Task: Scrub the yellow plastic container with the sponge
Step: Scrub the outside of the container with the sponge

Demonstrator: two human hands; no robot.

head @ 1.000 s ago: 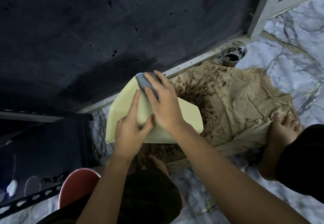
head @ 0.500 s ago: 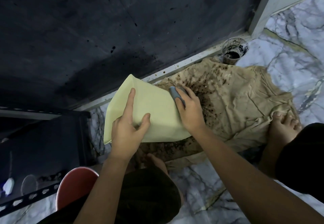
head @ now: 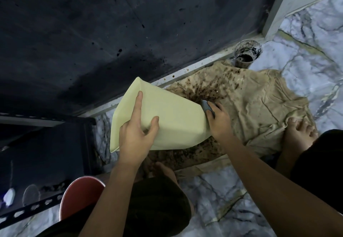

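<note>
We look down at a marble floor [head: 306, 38] where it meets a dark wall [head: 92, 32]. A crumpled tan cloth [head: 259, 110], speckled with dark brown stains, lies spread on the floor along the wall's foot, and a dirty cup [head: 247, 52] stands at its far corner. Over the cloth's left edge we hold the yellow plastic container [head: 172, 123], a tall box shape tipped on its side and raised off the floor.

Our left hand [head: 136, 136] spreads across its upper face, forefinger stretched long and thumb hooked over a fold, steadying it. Our right hand [head: 219, 123] curls round a small grey sponge [head: 206, 106] and presses it to the container's right end.

We judge the container light, thin-walled and somewhat flexible, likely slick if wet, so it may slide or buckle under hard scrubbing. The stiffer corners and rim look like the best places to hold it, opposite the sponge.
</note>
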